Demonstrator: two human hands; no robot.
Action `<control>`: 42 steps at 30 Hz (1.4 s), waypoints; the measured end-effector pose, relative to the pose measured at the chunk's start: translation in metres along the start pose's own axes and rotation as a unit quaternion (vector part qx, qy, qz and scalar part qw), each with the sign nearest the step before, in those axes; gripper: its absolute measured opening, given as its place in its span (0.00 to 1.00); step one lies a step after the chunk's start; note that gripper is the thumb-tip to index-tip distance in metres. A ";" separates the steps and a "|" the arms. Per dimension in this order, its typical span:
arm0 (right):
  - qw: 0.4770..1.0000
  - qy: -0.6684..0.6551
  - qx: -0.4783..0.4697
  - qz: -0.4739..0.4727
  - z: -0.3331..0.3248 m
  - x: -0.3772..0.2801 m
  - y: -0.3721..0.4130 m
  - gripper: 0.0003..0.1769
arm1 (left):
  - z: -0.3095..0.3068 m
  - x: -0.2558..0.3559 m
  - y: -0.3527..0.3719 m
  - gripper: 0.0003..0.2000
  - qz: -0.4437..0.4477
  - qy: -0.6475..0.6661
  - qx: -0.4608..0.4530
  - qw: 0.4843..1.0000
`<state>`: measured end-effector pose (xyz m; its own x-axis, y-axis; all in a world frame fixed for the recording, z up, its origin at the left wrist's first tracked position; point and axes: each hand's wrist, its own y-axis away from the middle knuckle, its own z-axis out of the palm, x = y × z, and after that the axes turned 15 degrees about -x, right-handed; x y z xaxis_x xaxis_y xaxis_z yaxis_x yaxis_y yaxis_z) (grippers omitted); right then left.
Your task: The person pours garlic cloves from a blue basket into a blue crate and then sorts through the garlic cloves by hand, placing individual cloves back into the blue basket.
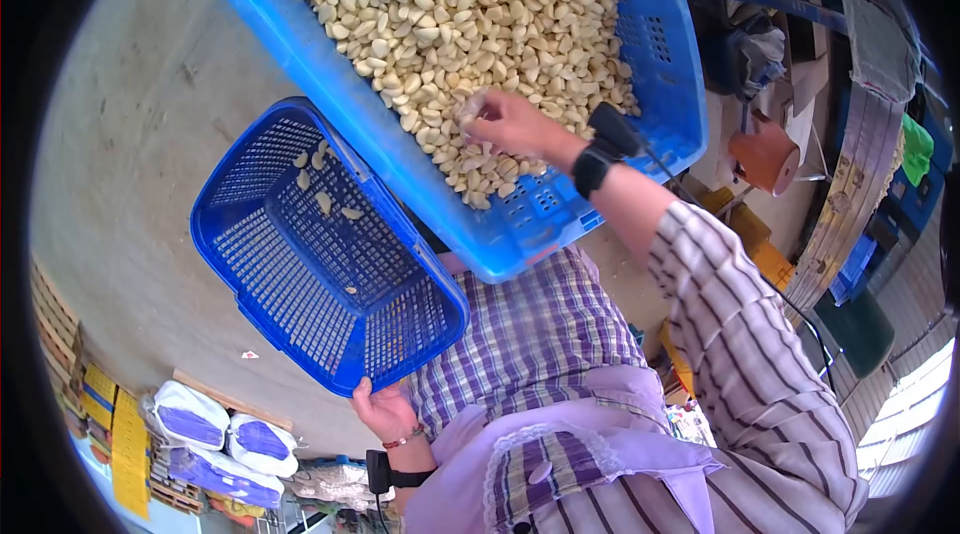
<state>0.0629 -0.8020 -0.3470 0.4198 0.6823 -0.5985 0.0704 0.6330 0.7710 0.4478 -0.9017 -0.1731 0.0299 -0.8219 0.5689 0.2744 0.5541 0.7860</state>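
A large light-blue plastic crate (660,64) holds a thick layer of pale peeled garlic cloves (450,24). My right hand (515,124) is over the cloves near the crate's close side, its fingers curled and pinched together at the pile. What sits between those fingertips is too small to make out. Beside the crate on the left, a dark-blue slatted basket (240,284) is tilted with its opening toward me. A few loose garlic cloves (324,202) lie inside it. My left hand (385,412) grips the basket's lower rim, with the thumb showing at the edge.
An orange-brown pot (765,154) and a wooden beam (835,204) are to the right of the crate. White-and-purple wrapped bundles (190,414) sit at the lower left near yellow slats (130,454). Concrete floor (150,134) stretches along the left.
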 end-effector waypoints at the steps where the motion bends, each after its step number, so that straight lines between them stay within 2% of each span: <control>1: 0.998 -0.018 -0.055 -0.021 -0.006 0.007 0.005 0.15 | -0.001 -0.001 0.001 0.20 -0.001 0.000 0.001 1.000; 2: 0.993 -0.036 -0.107 -0.043 -0.010 0.006 0.011 0.17 | -0.002 -0.001 0.001 0.20 -0.003 0.009 -0.004 1.000; 4: 0.992 -0.027 -0.119 -0.029 -0.006 0.005 0.022 0.18 | -0.001 -0.002 0.000 0.20 -0.007 0.019 -0.012 1.000; 6: 0.966 0.195 -0.090 -0.144 0.009 0.002 0.019 0.18 | 0.001 -0.001 0.000 0.21 -0.010 0.022 -0.012 1.000; 7: 0.940 0.328 -0.075 -0.056 0.015 0.001 0.018 0.18 | 0.000 -0.001 0.000 0.21 -0.009 0.021 -0.012 1.000; 8: 0.940 0.327 -0.075 -0.057 0.020 0.004 0.012 0.18 | -0.001 -0.001 0.000 0.21 -0.012 0.020 -0.010 1.000; 10: 0.852 0.512 -0.100 -0.044 0.030 0.013 -0.003 0.14 | -0.002 -0.001 0.001 0.21 -0.015 0.018 -0.010 1.000; 11: 0.851 0.521 -0.058 -0.029 0.040 0.012 -0.007 0.09 | -0.002 -0.002 0.000 0.21 -0.009 0.007 -0.007 1.000; 14: 0.822 0.564 -0.065 -0.034 0.054 0.008 -0.012 0.09 | 0.000 -0.003 0.001 0.21 -0.001 -0.003 -0.004 1.000; 16: 0.821 0.568 -0.051 -0.044 0.056 0.017 -0.013 0.10 | -0.001 -0.003 0.001 0.22 -0.002 -0.002 -0.007 1.000; 18: 0.868 0.494 -0.052 0.027 0.048 0.008 -0.005 0.10 | -0.002 -0.004 0.001 0.22 0.012 -0.022 0.019 0.999; 19: 0.892 0.451 0.002 0.011 0.042 0.016 -0.006 0.11 | -0.003 -0.004 0.001 0.22 0.015 -0.021 0.020 0.999; 20: 0.916 0.393 0.052 0.062 0.037 0.000 0.002 0.15 | -0.002 -0.002 0.001 0.22 0.008 -0.020 0.010 1.000; 22: 0.946 0.287 0.148 0.020 0.017 -0.005 0.017 0.17 | -0.005 -0.004 0.003 0.22 -0.001 -0.018 0.003 1.000; 23: 0.946 0.286 0.148 0.025 0.016 -0.018 0.027 0.17 | -0.011 -0.008 0.002 0.23 0.007 -0.020 0.008 1.000; 25: 0.985 0.011 0.172 0.010 0.017 -0.052 0.055 0.15 | -0.009 -0.011 0.002 0.23 0.012 -0.019 0.008 1.000; 27: 0.989 -0.039 0.110 -0.087 0.046 -0.065 0.072 0.11 | -0.001 -0.009 0.002 0.24 0.011 -0.021 0.026 0.999; 28: 0.978 0.065 0.101 -0.173 0.068 -0.068 0.078 0.10 | 0.000 -0.009 0.002 0.24 0.010 -0.022 0.026 0.999; 29: 0.979 0.064 0.010 -0.195 0.089 -0.080 0.088 0.09 | -0.001 -0.009 0.003 0.24 0.006 -0.017 0.023 1.000; 30: 0.941 0.134 -0.041 -0.308 0.104 -0.094 0.094 0.12 | 0.000 -0.009 0.002 0.24 0.003 -0.012 0.019 1.000; 31: 0.926 0.228 -0.107 -0.280 0.115 -0.109 0.104 0.17 | 0.001 -0.008 0.001 0.24 0.003 -0.014 0.017 1.000; 32: 0.893 0.288 -0.087 -0.333 0.126 -0.110 0.108 0.19 | 0.003 -0.007 0.000 0.24 0.005 -0.005 0.016 1.000; 34: 0.887 0.249 -0.021 -0.389 0.125 -0.112 0.103 0.18 | 0.003 -0.007 -0.001 0.24 0.008 0.003 0.016 1.000; 36: 0.895 0.152 0.098 -0.407 0.103 -0.101 0.078 0.14 | 0.002 -0.007 -0.001 0.24 0.018 0.003 0.014 1.000; 38: 0.943 0.185 0.201 -0.192 0.072 -0.071 0.053 0.12 | -0.001 -0.009 -0.001 0.24 0.016 0.010 0.014 1.000; 40: 0.951 0.202 0.221 -0.075 0.055 -0.026 0.020 0.11 | 0.001 -0.010 -0.001 0.23 0.013 0.021 0.008 1.000; 41: 0.950 0.204 0.224 -0.078 0.052 -0.012 0.008 0.11 | 0.004 -0.010 -0.001 0.23 0.011 0.011 0.016 1.000; 42: 0.936 0.286 0.202 -0.022 0.053 -0.003 0.000 0.11 | 0.005 -0.009 0.000 0.23 0.009 0.000 0.026 1.000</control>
<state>0.1099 -0.8235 -0.3340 -0.1375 0.8165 -0.5607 0.4608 0.5538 0.6935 0.4426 -0.8934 -0.1774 0.0337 -0.8117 0.5831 0.2237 0.5748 0.7872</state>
